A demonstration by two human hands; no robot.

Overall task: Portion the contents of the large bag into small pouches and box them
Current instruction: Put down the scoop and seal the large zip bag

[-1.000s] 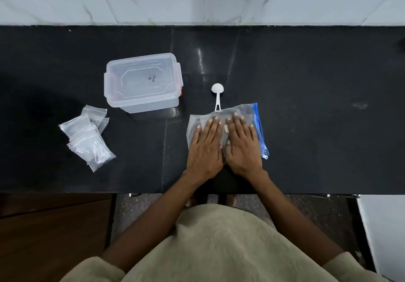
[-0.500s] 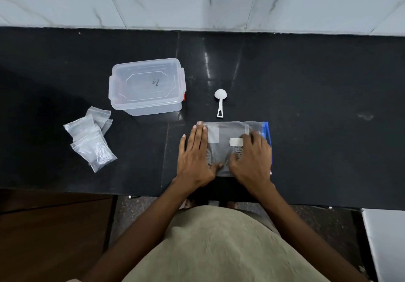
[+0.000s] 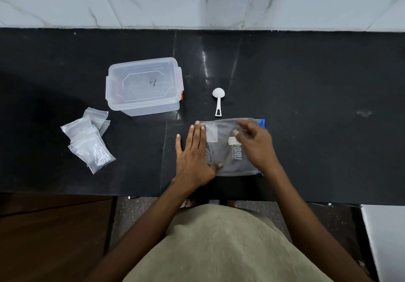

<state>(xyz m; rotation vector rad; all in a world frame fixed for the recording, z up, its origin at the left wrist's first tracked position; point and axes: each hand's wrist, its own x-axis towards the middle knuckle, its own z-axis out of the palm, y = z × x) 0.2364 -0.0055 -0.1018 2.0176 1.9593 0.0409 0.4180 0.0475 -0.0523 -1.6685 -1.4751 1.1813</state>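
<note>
On the black table [image 3: 306, 106], the clear lidded box [image 3: 143, 85] serves as landmark; its lid is on. The large bag [image 3: 228, 150] lies flat to the right of the box and nearer the person, its blue edge on the far right side. The left hand [image 3: 192, 152] rests flat on the bag's left edge, fingers straight, thumb pressing its near side. The right hand [image 3: 255, 144] is over the bag's right half, blurred, fingers loosely spread, grasping nothing. The small pouches [image 3: 88, 141] lie heaped left of the box, nearer the person. The white scoop [image 3: 218, 101] lies right of the box, between it and the bag.
</note>
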